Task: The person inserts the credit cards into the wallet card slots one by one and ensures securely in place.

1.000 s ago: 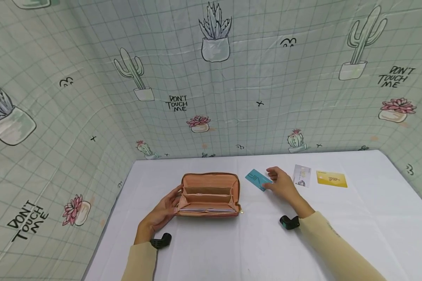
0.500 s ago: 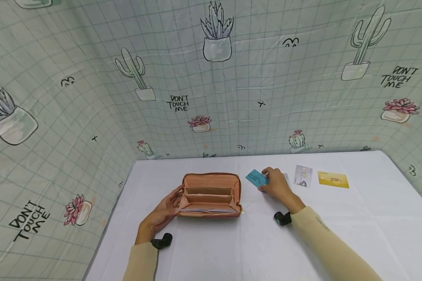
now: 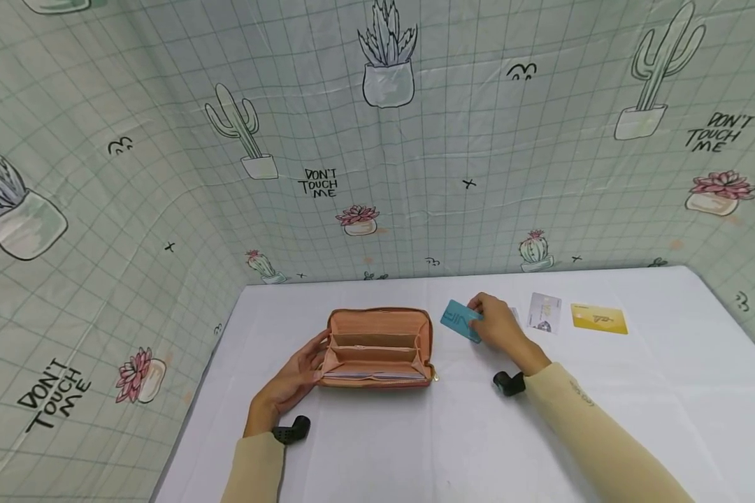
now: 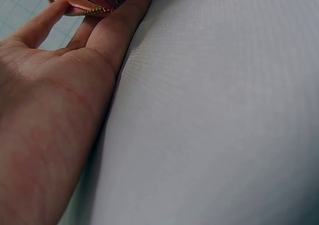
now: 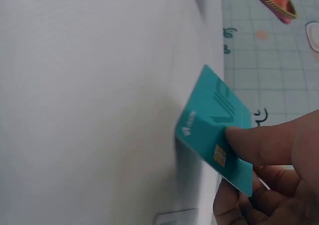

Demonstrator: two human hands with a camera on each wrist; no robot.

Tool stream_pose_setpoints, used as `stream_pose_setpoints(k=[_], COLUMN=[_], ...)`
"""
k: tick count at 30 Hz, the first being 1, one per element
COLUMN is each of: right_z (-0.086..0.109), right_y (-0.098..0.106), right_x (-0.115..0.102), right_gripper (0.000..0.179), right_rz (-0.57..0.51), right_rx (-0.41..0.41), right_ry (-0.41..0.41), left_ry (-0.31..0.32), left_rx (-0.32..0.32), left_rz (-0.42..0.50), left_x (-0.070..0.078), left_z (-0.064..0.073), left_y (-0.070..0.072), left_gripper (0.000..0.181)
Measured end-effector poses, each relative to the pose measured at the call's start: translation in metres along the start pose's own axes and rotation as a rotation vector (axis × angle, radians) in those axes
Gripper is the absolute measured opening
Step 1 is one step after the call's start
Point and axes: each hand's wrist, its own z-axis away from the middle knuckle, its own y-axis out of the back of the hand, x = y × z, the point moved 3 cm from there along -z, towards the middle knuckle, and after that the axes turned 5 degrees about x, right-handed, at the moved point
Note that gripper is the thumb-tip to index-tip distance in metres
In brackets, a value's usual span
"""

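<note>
An unzipped tan wallet (image 3: pixel 380 328) lies spread on the table, showing its inner compartments and some flat papers or cards along the front. My left hand (image 3: pixel 292 377) holds its left end; in the left wrist view the fingers (image 4: pixel 119 26) reach the zipper corner, their tips partly hidden. To the right of the wallet, my right hand (image 3: pixel 500 325) pinches a teal bank card (image 3: pixel 459 319). The right wrist view has this teal card (image 5: pixel 214 120) tilted and raised off the cloth, the thumb (image 5: pixel 264 143) on its face near the chip.
A silver card (image 3: pixel 544 312) and a yellow card (image 3: pixel 599 319) lie farther right on the white table (image 3: pixel 403 447). Part of another pale card (image 3: pixel 514 312) shows behind my right hand. A patterned curtain (image 3: pixel 415 154) rises behind the table.
My right hand has moved left onto the teal card and now pinches it, the card turned slightly. The left hand and wallet stay put.
</note>
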Motion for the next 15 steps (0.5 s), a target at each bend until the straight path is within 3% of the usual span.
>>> stream_pose_setpoints(k=[10,15], right_z=[0.003,0.000], right_y=[0.027,0.032], right_x=[-0.026,-0.045], right_gripper=[0.011,0.013], right_rz=[-0.100,-0.171], right_rx=[0.097,0.074], right_ry=[0.090,0.121], left_ry=[-0.032,-0.003], left_rx=[-0.027,0.002], left_rz=[0.007,0.002], left_x=[0.000,0.000], left_z=[-0.001,-0.001], left_y=[0.000,0.000], left_gripper=[0.101,0.101])
